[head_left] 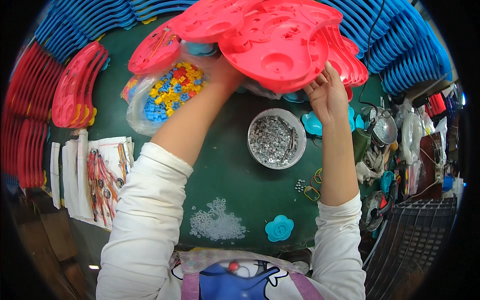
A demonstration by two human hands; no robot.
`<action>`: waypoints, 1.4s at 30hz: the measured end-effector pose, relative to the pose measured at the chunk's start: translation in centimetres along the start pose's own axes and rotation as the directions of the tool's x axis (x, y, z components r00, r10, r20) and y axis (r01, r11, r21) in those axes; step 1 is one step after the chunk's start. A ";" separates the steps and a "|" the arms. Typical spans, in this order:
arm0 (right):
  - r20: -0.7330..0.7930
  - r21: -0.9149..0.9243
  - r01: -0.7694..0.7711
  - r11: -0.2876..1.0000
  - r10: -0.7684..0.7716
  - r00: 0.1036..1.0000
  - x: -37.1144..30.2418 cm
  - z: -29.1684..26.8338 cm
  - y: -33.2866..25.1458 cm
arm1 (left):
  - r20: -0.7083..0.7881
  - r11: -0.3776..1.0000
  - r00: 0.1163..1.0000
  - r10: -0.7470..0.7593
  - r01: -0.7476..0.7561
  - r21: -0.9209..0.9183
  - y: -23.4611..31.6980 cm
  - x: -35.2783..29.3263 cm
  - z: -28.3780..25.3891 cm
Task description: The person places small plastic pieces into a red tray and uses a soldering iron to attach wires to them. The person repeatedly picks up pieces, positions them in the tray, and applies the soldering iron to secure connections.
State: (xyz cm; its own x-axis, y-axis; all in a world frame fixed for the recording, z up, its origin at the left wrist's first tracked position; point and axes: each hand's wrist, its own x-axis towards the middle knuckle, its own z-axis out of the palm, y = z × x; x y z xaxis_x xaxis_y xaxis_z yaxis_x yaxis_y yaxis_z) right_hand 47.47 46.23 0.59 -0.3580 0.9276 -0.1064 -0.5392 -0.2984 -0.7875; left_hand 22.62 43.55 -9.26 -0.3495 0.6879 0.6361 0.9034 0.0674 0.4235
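Observation:
Large pink plastic shells (300, 30) with curved outlines and round recesses are at the far middle. My right hand (329, 100) is at the near right edge of the front shell, fingers curled up against its rim. My left hand (226, 75) reaches in at the shell's left side; its fingers are hidden behind the pink plastic and look blurred. Beside my left forearm lies a clear bag of small yellow, blue and red plastic pieces (175, 92). A white bowl of small metal screws (252, 150) stands between my forearms.
Stacked blue shells (415, 55) and red shells (30, 110) line the table's edges. Clear rings (217, 222) and a blue flower-shaped piece (279, 228) lie near me. Wired parts (102, 185) lie at left. A metal bowl (384, 127) and a dark crate (412, 235) are at right.

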 end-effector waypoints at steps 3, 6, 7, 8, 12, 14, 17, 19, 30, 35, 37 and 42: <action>0.000 -0.021 0.001 1.000 -0.001 1.000 -0.3 -0.5 0.8 | -0.244 0.985 0.958 0.150 -0.123 0.121 -1.9 -0.3 1.3; 0.049 -0.057 0.000 0.998 0.003 0.999 -0.2 -1.1 1.0 | -0.135 0.968 0.974 0.180 -0.151 0.199 -3.4 -0.5 1.0; 0.049 -0.055 -0.007 0.998 0.010 0.999 -0.2 -1.1 1.2 | -0.061 0.951 0.971 0.231 -0.213 0.223 -3.8 -1.3 0.0; 0.034 -0.055 0.000 0.998 0.002 0.999 -0.3 -1.7 1.0 | 0.015 0.932 0.957 0.290 -0.286 0.221 -2.7 -1.7 -1.4; 0.017 -0.107 0.027 0.994 -0.025 1.000 -0.9 -1.6 0.9 | 0.061 0.971 0.990 0.129 -0.114 -0.212 -1.4 -5.5 -12.8; -0.002 -0.124 0.048 0.991 -0.048 0.999 -1.1 -1.1 1.7 | 0.153 0.853 0.963 -0.221 0.267 -0.448 -2.3 -8.4 -17.0; 0.022 -0.155 0.092 0.984 -0.090 0.996 -1.6 -1.5 2.2 | 0.509 0.503 0.718 -0.475 0.696 -0.512 -2.7 -12.9 -23.7; 0.005 -0.149 0.078 0.986 -0.079 0.997 -2.0 -1.5 2.7 | 0.618 0.675 0.671 -0.409 0.679 -0.290 -3.5 -17.2 -27.8; -0.073 -0.296 0.123 0.947 -0.151 0.986 -4.2 -0.3 3.4 | 0.500 0.524 0.733 -0.461 0.680 -0.513 -4.7 -12.5 -25.2; -0.060 -0.486 0.185 0.854 -0.243 0.968 -6.8 0.3 3.7 | 0.571 -0.288 0.482 -0.665 0.540 -0.791 -8.5 -0.7 -19.2; -0.042 -0.548 0.206 0.811 -0.272 0.961 -8.4 0.0 3.0 | 0.570 -0.335 0.468 -0.675 0.493 -0.803 -9.5 0.8 -17.7; 0.043 -0.692 0.308 0.652 -0.389 0.920 -11.2 -1.3 2.7 | 0.334 -0.254 0.603 -0.724 0.217 -0.942 -12.8 1.2 -17.7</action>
State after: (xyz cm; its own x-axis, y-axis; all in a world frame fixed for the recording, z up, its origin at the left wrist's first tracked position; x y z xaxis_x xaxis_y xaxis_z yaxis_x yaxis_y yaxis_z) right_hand 51.01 35.31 -1.14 -0.1530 0.9600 0.2346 0.0658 0.2468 -0.9668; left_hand 6.19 30.70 -2.50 -0.7822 0.6074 -0.1389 -0.5395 -0.5488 0.6385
